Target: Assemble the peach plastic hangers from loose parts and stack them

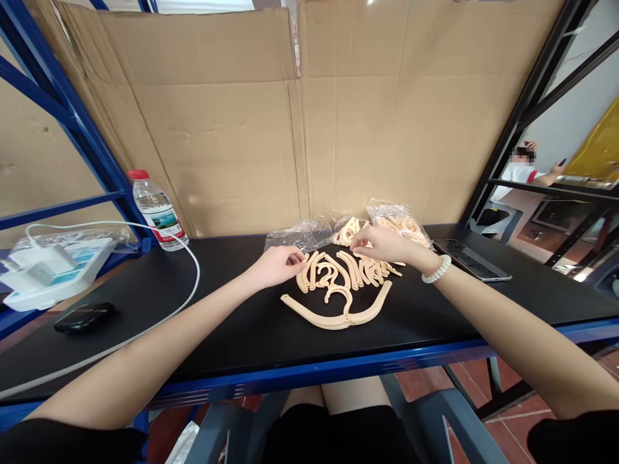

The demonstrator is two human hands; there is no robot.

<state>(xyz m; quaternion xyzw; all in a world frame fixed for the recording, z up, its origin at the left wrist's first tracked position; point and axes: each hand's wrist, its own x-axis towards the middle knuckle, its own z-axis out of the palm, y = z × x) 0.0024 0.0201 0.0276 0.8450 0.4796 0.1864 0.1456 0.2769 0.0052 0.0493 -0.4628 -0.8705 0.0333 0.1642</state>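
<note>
Beige curved arm pieces and hooks lie in a loose group (356, 270) on the black table (227, 335). In front of them rests a hanger-shaped piece (329, 321) with two curved arms and a hook. My left hand (281, 265) is at the left end of the group, its fingers curled; what they hold, if anything, is hidden. Over the back of the group is my right hand (374, 245), its fingers pressed together near the small pieces, with what they hold too small to make out. A bracelet is on my right wrist.
Clear plastic bags (399, 219) with more beige pieces stand behind. A phone (471, 260) lies at right, a bottle (159, 212), white cable, power strip (62, 270) and black case (84, 317) at left. Cardboard (232, 142) walls the back. A person (520, 173) sits far right.
</note>
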